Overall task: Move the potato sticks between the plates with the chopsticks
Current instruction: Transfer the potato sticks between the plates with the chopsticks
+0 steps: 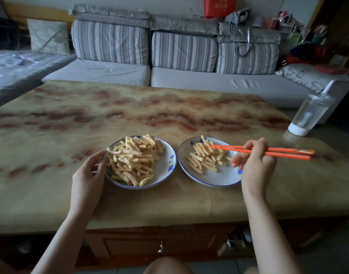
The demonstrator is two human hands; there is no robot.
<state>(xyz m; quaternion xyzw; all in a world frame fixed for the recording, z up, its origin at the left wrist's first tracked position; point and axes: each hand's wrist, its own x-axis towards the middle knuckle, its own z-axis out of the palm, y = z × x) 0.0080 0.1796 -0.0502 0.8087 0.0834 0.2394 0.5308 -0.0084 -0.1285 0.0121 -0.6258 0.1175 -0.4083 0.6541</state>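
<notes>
Two white plates with blue rims stand side by side on the marbled table. The left plate carries a big heap of crinkle-cut potato sticks. The right plate holds a smaller pile of sticks. My left hand cups the left plate's left rim, thumb on the edge. My right hand grips orange chopsticks that lie almost level, their tips over the right plate's sticks near its far side. I cannot tell whether a stick is pinched between the tips.
A clear water bottle with a white base stands at the table's right edge. A grey striped sofa runs behind the table. My knee shows below the table's front, where a drawer knob hangs.
</notes>
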